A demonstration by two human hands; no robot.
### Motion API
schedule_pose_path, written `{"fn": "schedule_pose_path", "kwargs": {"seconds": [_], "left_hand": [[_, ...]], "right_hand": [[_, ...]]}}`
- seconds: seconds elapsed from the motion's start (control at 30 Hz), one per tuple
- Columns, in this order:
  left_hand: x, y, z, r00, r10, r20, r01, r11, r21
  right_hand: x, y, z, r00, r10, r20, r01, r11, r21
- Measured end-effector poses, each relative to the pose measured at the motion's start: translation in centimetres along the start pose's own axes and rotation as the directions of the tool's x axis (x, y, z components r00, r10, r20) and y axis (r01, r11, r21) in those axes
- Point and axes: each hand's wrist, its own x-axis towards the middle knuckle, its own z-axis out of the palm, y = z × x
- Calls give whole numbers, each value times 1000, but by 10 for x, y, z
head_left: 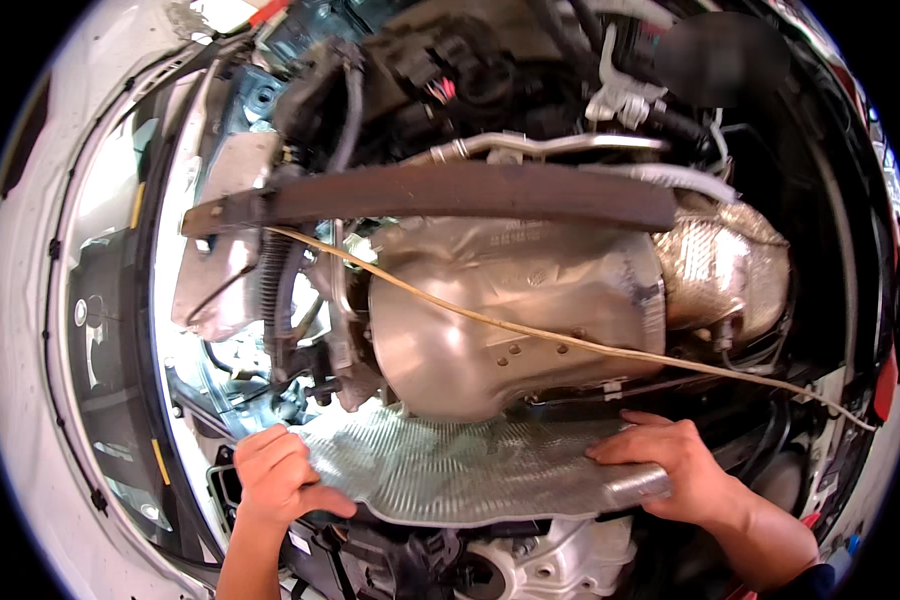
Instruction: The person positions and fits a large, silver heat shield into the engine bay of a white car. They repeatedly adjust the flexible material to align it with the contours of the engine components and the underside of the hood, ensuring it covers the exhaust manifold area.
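Note:
A ribbed silver heat shield (450,465) stretches across the near part of the engine bay, in front of a large smooth metal cover. My left hand (275,480) is closed at the shield's left end, its thumb pointing right along the near edge; the curled fingers partly hide the grip. At the other end, my right hand (670,465) clasps the shield, with fingers over its top and the palm around its rolled corner. The smooth metal cover (510,310) lies just beyond the shield, with several small holes in its near side.
A long brown bar (450,195) spans the bay beyond the cover. A thin tan rod (530,328) runs diagonally above the cover to the right edge. Foil-wrapped housing (730,270) sits at right, black hoses (270,270) at left, a cast metal part (560,560) nearest me.

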Motion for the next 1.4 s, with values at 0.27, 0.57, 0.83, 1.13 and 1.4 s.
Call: {"fn": "schedule_pose_path", "kwargs": {"seconds": [0.27, 0.57, 0.83, 1.13, 1.4], "left_hand": [[11, 22, -4, 954, -269, 129, 288, 944, -162], [6, 26, 6, 938, -333, 97, 343, 932, -116], [-20, 35, 9, 927, -353, -128, 360, 932, 38], [1, 16, 1, 959, -284, 4, 284, 959, -5], [-30, 10, -4, 978, -201, 65, 200, 980, 16]], "right_hand": [[-19, -5, 3, 998, 17, -64, -31, 975, -221], [-16, 5, 1, 994, -70, -83, 51, 976, -211], [-17, 2, 2, 980, -156, -121, 144, 984, -106], [-13, 0, 12, 960, -104, -261, 68, 987, -143], [-14, 5, 26, 906, -282, -316, 178, 930, -321]]}}
